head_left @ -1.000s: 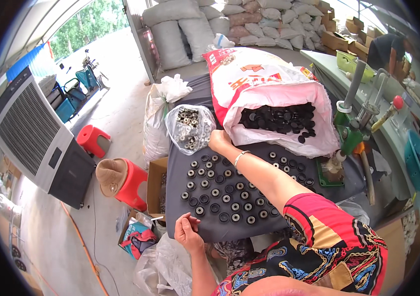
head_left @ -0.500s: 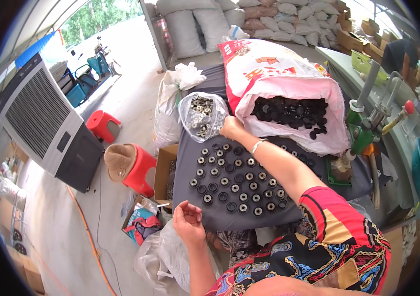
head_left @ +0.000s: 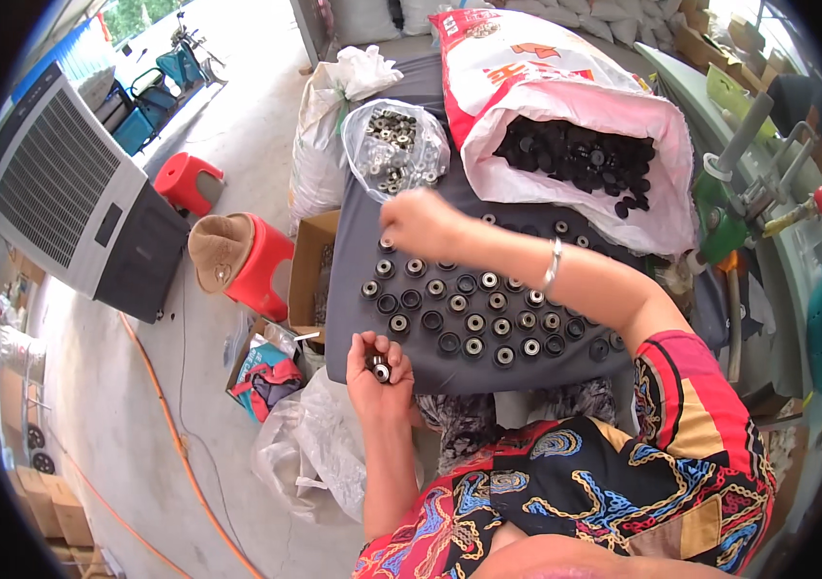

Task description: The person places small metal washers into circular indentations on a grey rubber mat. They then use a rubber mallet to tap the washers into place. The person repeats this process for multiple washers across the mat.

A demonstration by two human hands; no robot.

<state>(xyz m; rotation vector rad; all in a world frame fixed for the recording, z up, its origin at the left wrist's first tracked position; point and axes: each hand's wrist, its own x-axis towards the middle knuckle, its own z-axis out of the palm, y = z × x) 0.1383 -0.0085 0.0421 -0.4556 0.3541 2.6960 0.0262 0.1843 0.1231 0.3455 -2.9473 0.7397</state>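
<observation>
My left hand (head_left: 375, 384), palm up at the table's near left edge, has its fingers curled round a few small metal rings (head_left: 382, 372). My right hand (head_left: 422, 224) reaches across to the far left of the rows, fingers pinched downward just above a black ring; whatever is between the fingertips is hidden and blurred. Rows of black rings (head_left: 448, 343), many with a metal ring (head_left: 473, 345) seated in the middle, cover the dark cloth-topped table (head_left: 353, 352). Beyond my right hand lies a clear plastic bag (head_left: 358, 154) of metal rings.
A large open sack (head_left: 667, 183) of black parts lies at the back right. Beside it stands a green hand press (head_left: 720, 217) with a red knob. To the left are a cardboard box (head_left: 312, 256), red stools (head_left: 261, 275) and an air cooler (head_left: 92, 193). An orange hose (head_left: 167, 415) crosses the floor.
My right hand has come back from the plastic bag to the far-left rings. My left hand has moved up to the table edge and now shows metal rings in it. The view has tilted down.
</observation>
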